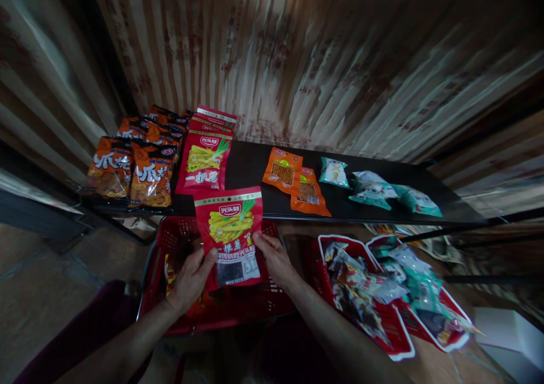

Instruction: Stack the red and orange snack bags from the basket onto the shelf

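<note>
Bag point(232, 238), red, pinched in the grip of left hand point(193, 279) and right hand point(274, 257), over red basket point(236, 313) by black shelf point(249, 171). Shows yellow sticks point(225, 227) on front.

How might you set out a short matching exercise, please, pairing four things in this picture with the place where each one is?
Things:
1. Nearest red packet
2. Black-and-orange bags
3. Flat orange packets
4. White-rimmed red baskets

Places:
A. On the middle part of the black shelf
B. Lower right, below the level of the shelf, with packets inside
C. Held between the left hand and the right hand
D. At the left end of the shelf

Right pairs: 1-C, 2-D, 3-A, 4-B.
</note>
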`<action>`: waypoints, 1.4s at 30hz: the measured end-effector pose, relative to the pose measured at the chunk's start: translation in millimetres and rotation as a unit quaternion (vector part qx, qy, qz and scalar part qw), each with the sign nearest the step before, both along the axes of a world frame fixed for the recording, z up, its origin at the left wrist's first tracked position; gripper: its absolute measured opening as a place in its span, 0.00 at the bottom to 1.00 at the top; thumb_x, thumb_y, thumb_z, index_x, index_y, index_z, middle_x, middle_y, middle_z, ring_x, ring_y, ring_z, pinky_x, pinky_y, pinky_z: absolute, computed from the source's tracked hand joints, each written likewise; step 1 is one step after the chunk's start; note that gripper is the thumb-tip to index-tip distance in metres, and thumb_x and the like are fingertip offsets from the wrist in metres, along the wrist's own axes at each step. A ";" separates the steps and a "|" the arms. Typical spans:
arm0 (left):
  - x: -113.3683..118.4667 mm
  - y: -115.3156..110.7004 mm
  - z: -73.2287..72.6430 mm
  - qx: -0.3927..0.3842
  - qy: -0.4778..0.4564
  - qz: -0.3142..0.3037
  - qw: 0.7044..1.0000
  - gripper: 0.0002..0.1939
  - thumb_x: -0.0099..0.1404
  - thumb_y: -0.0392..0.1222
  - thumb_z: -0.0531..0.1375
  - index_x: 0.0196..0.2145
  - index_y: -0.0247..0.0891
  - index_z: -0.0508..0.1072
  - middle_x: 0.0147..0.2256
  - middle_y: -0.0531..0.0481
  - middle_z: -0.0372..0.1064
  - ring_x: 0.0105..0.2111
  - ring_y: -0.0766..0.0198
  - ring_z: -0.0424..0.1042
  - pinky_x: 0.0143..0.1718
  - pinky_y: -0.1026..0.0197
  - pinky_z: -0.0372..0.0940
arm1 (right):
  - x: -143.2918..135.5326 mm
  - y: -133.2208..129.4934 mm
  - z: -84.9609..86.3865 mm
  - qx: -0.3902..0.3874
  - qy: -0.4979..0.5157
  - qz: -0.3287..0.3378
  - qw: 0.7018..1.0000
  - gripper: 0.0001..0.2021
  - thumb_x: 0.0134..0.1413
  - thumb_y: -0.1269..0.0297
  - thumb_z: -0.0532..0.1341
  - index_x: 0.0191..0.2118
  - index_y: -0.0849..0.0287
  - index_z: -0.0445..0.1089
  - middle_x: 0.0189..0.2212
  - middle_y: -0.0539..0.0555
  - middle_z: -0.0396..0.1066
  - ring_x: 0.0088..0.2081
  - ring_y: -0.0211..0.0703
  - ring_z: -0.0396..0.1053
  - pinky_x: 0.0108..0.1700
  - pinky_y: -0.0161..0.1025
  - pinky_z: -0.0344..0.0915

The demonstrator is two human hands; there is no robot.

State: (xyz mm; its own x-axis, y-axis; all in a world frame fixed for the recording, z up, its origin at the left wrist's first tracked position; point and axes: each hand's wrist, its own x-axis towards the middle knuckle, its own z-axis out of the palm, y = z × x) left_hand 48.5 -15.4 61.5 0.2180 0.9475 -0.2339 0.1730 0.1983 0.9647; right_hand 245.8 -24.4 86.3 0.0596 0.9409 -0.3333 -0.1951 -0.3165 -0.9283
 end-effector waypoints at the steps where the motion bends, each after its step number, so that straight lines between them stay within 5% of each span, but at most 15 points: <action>1: 0.4 -0.2 0.4 -0.004 0.004 -0.001 1.000 0.20 0.60 0.57 0.55 0.34 0.39 0.75 0.36 0.47 0.75 0.40 0.55 0.71 0.47 0.58 0.62 | 0.4 0.1 -0.6 0.001 0.005 -0.003 1.000 0.20 0.45 0.44 0.63 0.32 0.57 0.77 0.29 0.52 0.77 0.32 0.46 0.73 0.39 0.43 0.68; 10: 2.4 -1.7 2.0 -0.020 -0.025 -0.012 0.999 0.22 0.60 0.59 0.54 0.36 0.40 0.76 0.37 0.48 0.76 0.40 0.55 0.72 0.46 0.59 0.63 | 0.8 3.7 -3.6 0.001 -0.055 -0.048 0.997 0.23 0.45 0.40 0.61 0.21 0.59 0.72 0.19 0.51 0.72 0.22 0.43 0.68 0.29 0.40 0.64; 21: -6.1 9.3 9.2 -0.014 -0.028 0.135 0.990 0.30 0.54 0.68 0.54 0.35 0.36 0.72 0.32 0.46 0.74 0.34 0.55 0.71 0.36 0.59 0.66 | 1.9 -2.8 4.8 0.043 -0.099 0.152 0.982 0.16 0.47 0.49 0.63 0.29 0.58 0.74 0.26 0.47 0.74 0.30 0.40 0.69 0.34 0.36 0.65; 29: -12.8 18.0 13.3 0.018 -0.018 0.138 0.990 0.27 0.57 0.65 0.54 0.31 0.36 0.71 0.31 0.47 0.73 0.31 0.58 0.70 0.34 0.60 0.65 | 3.6 -0.3 -4.4 0.074 -0.144 0.128 0.978 0.13 0.48 0.52 0.63 0.30 0.56 0.76 0.26 0.48 0.74 0.29 0.39 0.68 0.35 0.35 0.64; 35: -9.8 21.4 8.2 -0.039 -0.156 0.069 0.985 0.24 0.55 0.55 0.62 0.44 0.35 0.73 0.41 0.45 0.75 0.46 0.54 0.70 0.46 0.57 0.65 | 2.4 2.1 -8.0 0.097 -0.173 0.049 0.979 0.13 0.47 0.51 0.63 0.28 0.54 0.77 0.26 0.48 0.75 0.29 0.41 0.69 0.33 0.37 0.65; 42: -4.7 12.3 12.6 -0.118 -0.188 -0.085 0.971 0.24 0.54 0.50 0.65 0.45 0.34 0.71 0.43 0.41 0.74 0.33 0.56 0.76 0.38 0.53 0.70 | 5.4 5.8 -8.0 0.106 -0.198 -0.035 0.974 0.12 0.46 0.52 0.64 0.32 0.54 0.77 0.30 0.51 0.77 0.32 0.47 0.71 0.37 0.43 0.67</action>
State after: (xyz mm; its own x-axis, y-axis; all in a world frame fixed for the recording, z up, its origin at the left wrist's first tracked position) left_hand 43.8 -3.2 74.1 0.4780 0.8205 -0.3136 -0.1343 0.4211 0.8970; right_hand 251.1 -18.5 78.4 0.2104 0.9750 -0.0709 0.1762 -0.1091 -0.9783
